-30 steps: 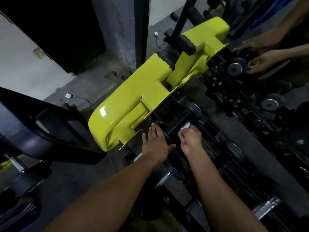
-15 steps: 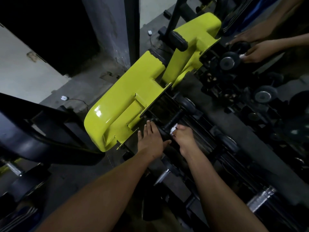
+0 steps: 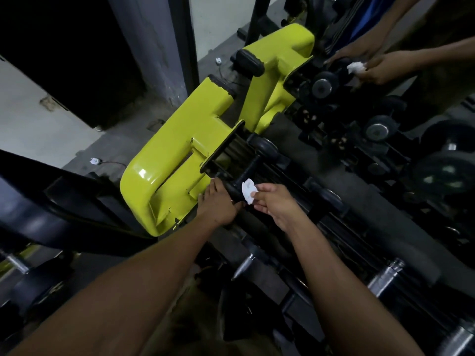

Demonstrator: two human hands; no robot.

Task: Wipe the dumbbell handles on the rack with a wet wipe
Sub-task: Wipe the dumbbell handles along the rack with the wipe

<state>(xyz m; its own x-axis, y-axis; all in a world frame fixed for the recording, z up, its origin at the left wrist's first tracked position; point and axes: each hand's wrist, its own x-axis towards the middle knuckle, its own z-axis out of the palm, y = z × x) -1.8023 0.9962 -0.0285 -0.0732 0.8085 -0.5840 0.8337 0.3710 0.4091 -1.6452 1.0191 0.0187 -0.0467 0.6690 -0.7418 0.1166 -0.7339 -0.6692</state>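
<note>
A small black dumbbell (image 3: pixel 250 167) lies on the dark rack (image 3: pixel 359 191) just right of the rack's yellow end frame (image 3: pixel 180 155). My left hand (image 3: pixel 218 201) rests on the dumbbell's near head, fingers laid over it. My right hand (image 3: pixel 275 204) pinches a crumpled white wet wipe (image 3: pixel 248 190) against the near end of the black handle. More dumbbells (image 3: pixel 325 86) sit further along the rack.
Another person's two hands (image 3: pixel 372 62) work at the far end of the rack with a white wipe (image 3: pixel 356 66). Chrome-handled dumbbells (image 3: pixel 388 273) lie on the lower tier near me. A black bench (image 3: pixel 38 201) stands at the left on the grey floor.
My right hand drew back from the handle's middle to its near end, and the wipe now shows more fully between my fingers. The left hand stayed on the dumbbell head.
</note>
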